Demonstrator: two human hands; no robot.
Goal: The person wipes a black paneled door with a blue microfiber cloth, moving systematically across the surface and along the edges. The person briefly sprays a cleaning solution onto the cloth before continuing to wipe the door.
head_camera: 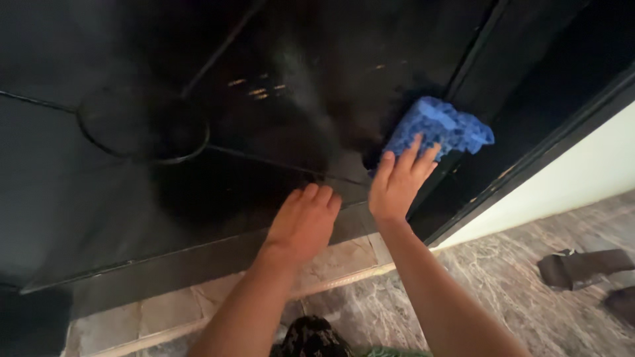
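Two bare hands reach forward from the bottom of the view, both arms extended toward a black metal door panel (198, 79). Right hand (397, 182) is raised, palm flat, fingers (411, 151) spread and pressing one blue textured cleaning cloth (436, 125) against the panel near its right edge; the fingers lie on the cloth's lower part, not curled around it. Left hand (304, 221) sits lower, palm down, fingers together and extended, resting flat on the panel's bottom edge just above the grey stone threshold (198, 297); it holds nothing. The two hands are just beside each other, not touching.

One thin metal ring with straight bars (142, 129) decorates the panel left of the hands. One dark door frame (529, 152) runs diagonally right of the cloth, with a white wall (582, 178) beyond it. On the marbled stone floor (503, 277) at far right lies one dark brown item (575, 266), well apart from the hands; what it is cannot be told. Nothing blocks either hand.
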